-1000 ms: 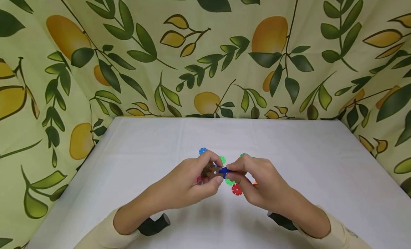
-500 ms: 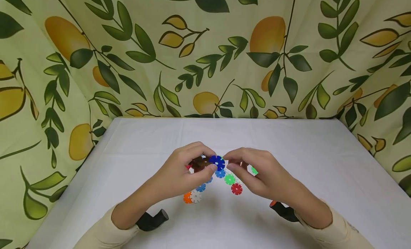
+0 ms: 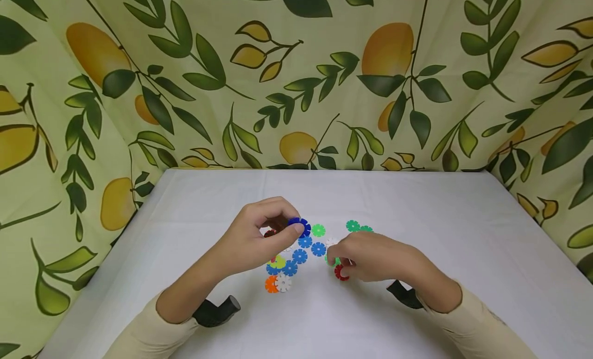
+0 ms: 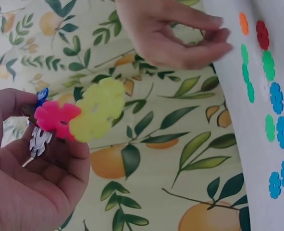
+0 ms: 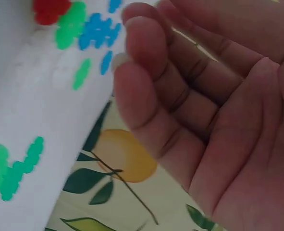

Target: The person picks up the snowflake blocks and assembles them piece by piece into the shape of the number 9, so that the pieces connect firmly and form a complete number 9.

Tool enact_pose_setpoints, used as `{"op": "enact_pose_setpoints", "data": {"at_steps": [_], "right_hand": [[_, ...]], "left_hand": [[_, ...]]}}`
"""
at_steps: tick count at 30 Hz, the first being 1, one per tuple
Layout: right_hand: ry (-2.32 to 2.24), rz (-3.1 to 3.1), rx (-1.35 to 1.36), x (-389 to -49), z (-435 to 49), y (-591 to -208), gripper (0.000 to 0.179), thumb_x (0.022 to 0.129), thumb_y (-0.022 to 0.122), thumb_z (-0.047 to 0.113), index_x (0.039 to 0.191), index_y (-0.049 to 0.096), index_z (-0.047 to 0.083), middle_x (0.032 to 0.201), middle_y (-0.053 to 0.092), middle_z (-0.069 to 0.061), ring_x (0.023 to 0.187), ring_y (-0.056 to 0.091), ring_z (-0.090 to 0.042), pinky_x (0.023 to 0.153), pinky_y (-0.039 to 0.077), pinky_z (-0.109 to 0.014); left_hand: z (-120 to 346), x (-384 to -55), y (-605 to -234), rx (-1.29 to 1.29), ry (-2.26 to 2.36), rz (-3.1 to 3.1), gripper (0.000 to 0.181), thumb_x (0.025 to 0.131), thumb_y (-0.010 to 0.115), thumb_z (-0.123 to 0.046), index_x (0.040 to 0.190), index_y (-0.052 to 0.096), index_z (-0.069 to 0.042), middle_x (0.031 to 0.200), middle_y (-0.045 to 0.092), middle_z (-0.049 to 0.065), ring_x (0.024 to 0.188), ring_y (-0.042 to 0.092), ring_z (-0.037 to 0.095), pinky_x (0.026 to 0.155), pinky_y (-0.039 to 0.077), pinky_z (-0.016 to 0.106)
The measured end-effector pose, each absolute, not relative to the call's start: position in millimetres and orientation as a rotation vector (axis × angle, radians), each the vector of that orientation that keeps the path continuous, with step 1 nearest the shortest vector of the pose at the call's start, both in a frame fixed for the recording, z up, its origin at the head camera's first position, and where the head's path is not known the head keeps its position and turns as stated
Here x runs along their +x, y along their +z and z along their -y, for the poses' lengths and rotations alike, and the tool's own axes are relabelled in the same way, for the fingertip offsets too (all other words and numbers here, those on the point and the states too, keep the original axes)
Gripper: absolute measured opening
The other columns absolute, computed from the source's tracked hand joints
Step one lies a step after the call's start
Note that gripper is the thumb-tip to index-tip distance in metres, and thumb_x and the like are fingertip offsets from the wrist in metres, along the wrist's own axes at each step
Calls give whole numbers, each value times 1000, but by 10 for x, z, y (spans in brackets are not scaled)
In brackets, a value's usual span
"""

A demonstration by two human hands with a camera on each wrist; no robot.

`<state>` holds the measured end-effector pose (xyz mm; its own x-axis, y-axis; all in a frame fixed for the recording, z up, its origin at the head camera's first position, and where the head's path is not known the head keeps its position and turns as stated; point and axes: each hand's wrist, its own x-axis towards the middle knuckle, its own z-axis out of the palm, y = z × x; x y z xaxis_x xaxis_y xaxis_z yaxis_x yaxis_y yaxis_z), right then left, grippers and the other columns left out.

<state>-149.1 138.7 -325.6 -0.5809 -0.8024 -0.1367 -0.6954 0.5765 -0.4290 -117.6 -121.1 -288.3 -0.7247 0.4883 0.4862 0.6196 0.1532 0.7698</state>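
In the head view my left hand [image 3: 259, 235] pinches a cluster of joined plastic snowflake discs, raised off the table. A dark blue disc [image 3: 296, 227] shows between thumb and fingers. The left wrist view shows a pink disc [image 4: 57, 118], a yellow disc [image 4: 98, 108] and a clear disc [image 4: 40, 141] in the same cluster. My right hand [image 3: 370, 256] reaches low over a red disc [image 3: 338, 274], thumb and fingertips overlapping it in the head view. From the right wrist view, the fingers [image 5: 137, 91] are loosely bent, with nothing visible in them.
Loose discs lie on the white table [image 3: 208, 194]: several blue discs [image 3: 299, 256], a light green disc [image 3: 318, 230], darker green discs [image 3: 353, 226], an orange disc [image 3: 271, 284] and a white disc [image 3: 283, 283]. Patterned cloth [image 3: 296, 91] hangs behind and at both sides.
Both hands were together at the dark blue disc. The right hand has let go and moved down to the red disc; the left has moved left with the cluster.
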Motion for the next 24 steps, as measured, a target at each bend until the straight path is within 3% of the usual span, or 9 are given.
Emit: {"op": "enact_pose_setpoints", "data": {"at_steps": [7,13,18,24], "right_hand": [[-336,-2478,-1038,-1588,-1355,-3486,25,79,83,4,90,68,20,74,57,12,70,53,-9,63,49,-24],[-384,-2442,-1071,-1656,-1358,-3560,32,77,79,-3,86,61,22,73,57,10,69,53,-9,61,48,-25],[-414,-2412,-1078,-1671,-1346,-3561,34,77,79,-4,89,61,23,75,56,9,71,53,-9,63,48,-26],[-391,-2452,-1080,-1673,-1361,-3538,32,79,81,2,80,56,22,76,51,9,72,51,-8,62,46,-25]], "left_hand": [[1190,-1171,-2875,-1078,-1673,2347,6,96,64,-6,99,70,-7,89,67,-1,75,66,16,71,58,35],[1186,-1178,-2843,-1109,-1691,2333,9,98,63,-7,99,72,-8,93,68,2,74,69,15,73,59,36],[1188,-1185,-2850,-1108,-1636,2342,9,98,65,-9,99,74,-10,95,68,-3,80,68,14,76,58,36],[1197,-1192,-2864,-1105,-1543,2337,9,96,68,-9,102,75,-12,97,69,-6,86,66,13,76,58,34]]}}
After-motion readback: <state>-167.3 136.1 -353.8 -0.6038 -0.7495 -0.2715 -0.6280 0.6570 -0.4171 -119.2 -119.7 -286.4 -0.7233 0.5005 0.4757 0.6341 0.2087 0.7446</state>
